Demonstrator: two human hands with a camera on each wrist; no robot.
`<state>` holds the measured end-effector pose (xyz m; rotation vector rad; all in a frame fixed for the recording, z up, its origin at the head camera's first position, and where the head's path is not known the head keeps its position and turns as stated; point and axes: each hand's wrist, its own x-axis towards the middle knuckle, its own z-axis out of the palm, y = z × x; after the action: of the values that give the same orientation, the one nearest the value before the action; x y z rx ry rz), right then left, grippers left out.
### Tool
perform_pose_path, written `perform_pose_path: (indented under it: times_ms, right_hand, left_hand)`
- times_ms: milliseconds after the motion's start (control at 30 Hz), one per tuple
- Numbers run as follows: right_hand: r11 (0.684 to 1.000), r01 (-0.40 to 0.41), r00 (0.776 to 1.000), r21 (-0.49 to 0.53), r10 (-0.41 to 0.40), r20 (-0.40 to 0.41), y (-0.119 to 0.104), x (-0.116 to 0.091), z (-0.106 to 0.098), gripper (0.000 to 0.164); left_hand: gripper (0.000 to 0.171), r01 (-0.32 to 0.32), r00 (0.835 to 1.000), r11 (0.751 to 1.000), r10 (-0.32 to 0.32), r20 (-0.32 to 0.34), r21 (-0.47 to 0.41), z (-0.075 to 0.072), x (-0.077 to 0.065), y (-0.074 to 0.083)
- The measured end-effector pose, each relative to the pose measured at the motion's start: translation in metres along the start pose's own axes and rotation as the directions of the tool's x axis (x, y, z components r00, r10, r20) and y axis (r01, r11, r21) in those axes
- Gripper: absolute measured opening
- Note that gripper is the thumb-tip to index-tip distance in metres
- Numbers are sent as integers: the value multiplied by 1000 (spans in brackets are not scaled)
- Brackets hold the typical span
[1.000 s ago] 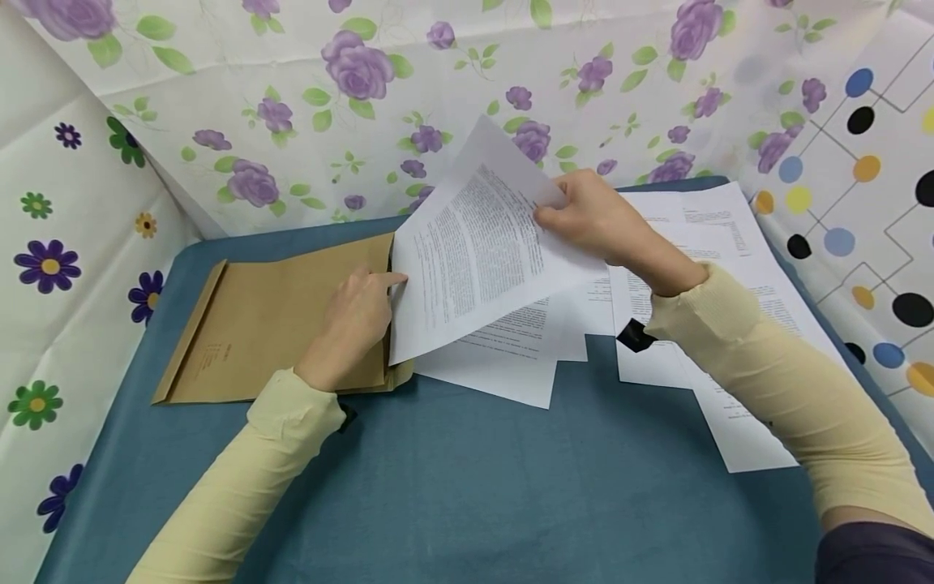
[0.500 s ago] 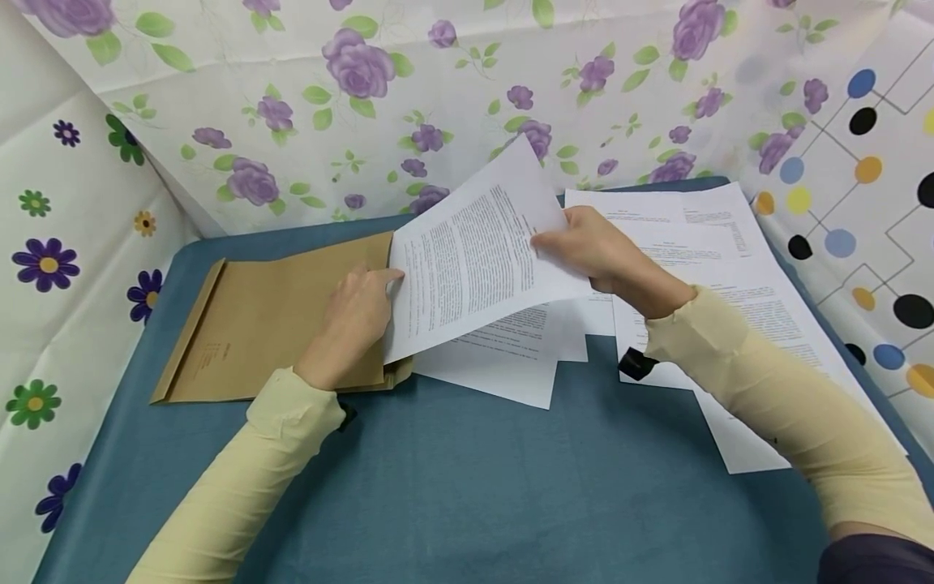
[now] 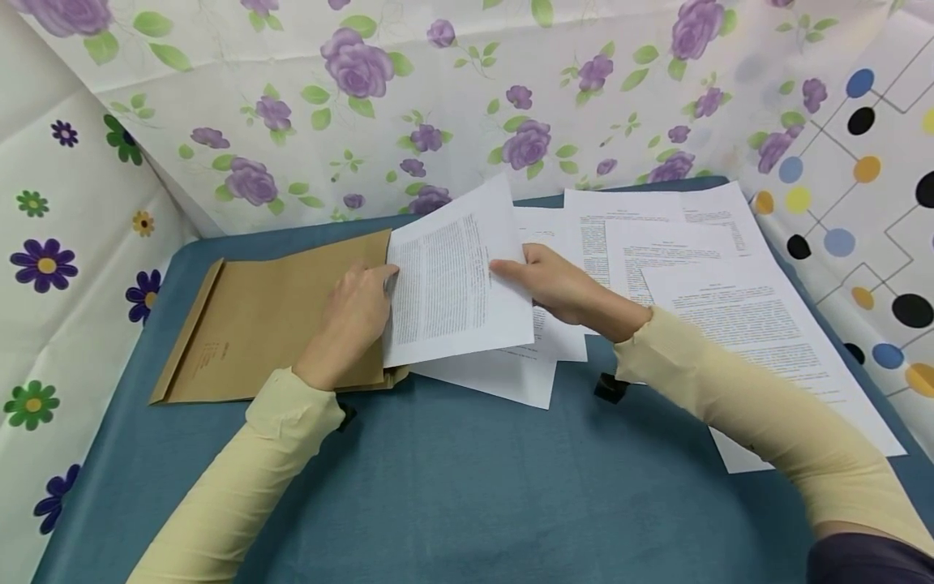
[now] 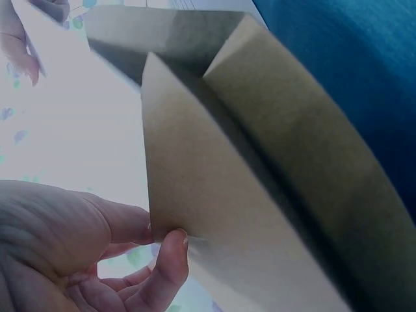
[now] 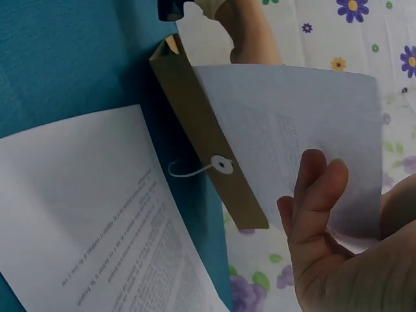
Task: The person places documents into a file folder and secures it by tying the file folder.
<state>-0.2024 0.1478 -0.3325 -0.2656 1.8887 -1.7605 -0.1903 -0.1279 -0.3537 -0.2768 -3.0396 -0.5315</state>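
Note:
A brown paper envelope lies on the left of the table, its opening facing right. My left hand pinches the upper layer at the mouth; the left wrist view shows thumb and finger at its edge. My right hand grips a printed sheet by its right side, thumb on top and fingers beneath. The sheet's left part is hidden in the envelope's mouth, and its right part is raised. In the right wrist view the envelope's flap shows under the sheet, with a white button and string.
Beneath the raised sheet lie other printed pages. Several more overlap on the right, reaching the table's right edge. A blue cloth covers the table. Floral and dotted sheeting stands behind and at both sides.
My right hand has moved left and down, taking the sheet farther into the envelope. The sheet now lies lower and flatter. My left hand stays at the envelope's mouth.

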Motion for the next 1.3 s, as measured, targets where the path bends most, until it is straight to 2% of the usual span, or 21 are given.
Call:
perform_pose_path:
  times_ms: [167,333,433,567,667,767,967,1133,1300]
  right_hand:
    - [999,-30,998,-33,32,48,5,4,9,40]
    - [997,-16,998,-74,20,62,3,0,5,38]
    - [995,3,1000,-102,0,29,0,-4,-1,31]
    - [976,33,998,-217,-42,-40,-1,-6,-5,17]
    - [950,44,995,-309,-68,-68,1,-4,-4,21]
    - [937,44,995,-346,-72,-68,1,-1,1,24]
    - [936,79,996,-343,-90,-16,-1,5,16,24]
    - [943,118,993,-310,-109,44,-1,10,28,28]
    - [944,134,991,-302,-121,63,0,16,38,26]
  left_hand:
    - [42,-4,1000,1000,4,-8,-11,0,-2,0]
    - [43,3,1000,1000,-3,-10,-13,-1,-2,0]
    - [41,11,1000,1000,-11,-17,-18,-1,-2,-1]
    - [40,12,999,998,-14,-49,-54,-1,-2,-3]
    - [42,8,998,996,-14,-65,-91,0,-2,-4]
    - [45,9,998,994,-15,-64,-107,0,-2,-4]
    - [50,49,997,994,-53,-48,-98,-1,-1,-3]
    - [41,58,997,995,-61,-43,-76,-1,-1,-3]
    - [33,55,997,996,-59,-52,-70,-1,-3,-4]
